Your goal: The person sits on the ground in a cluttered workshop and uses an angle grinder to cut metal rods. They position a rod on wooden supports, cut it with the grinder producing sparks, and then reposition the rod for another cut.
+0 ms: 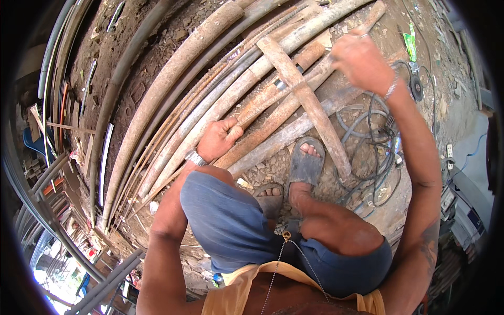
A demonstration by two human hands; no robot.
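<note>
My left hand (pixel 218 140), with a metal watch at the wrist, is closed around the near end of a rusty metal bar (pixel 257 107). Shiny bands show partway along that bar. Up to the right, my right hand (pixel 362 62) is curled into a fist, slightly blurred. A brown rod (pixel 374 17) juts out just past its knuckles; whether it lies in the grip is hidden. Between the hands, a rusty crosspiece (pixel 315 107) lies slantwise over the pipes. Another rusty pipe (pixel 273 122) runs beneath it, towards the right fist.
Long curved pipes (pixel 178 63) cover the dirt on the left. Tangled cables (pixel 373 142) lie to the right, near a dark disc (pixel 416 86) and a green wrapper (pixel 409 47). My sandalled foot (pixel 307 160) is beside the crosspiece. Metal racks (pixel 58 220) stand at lower left.
</note>
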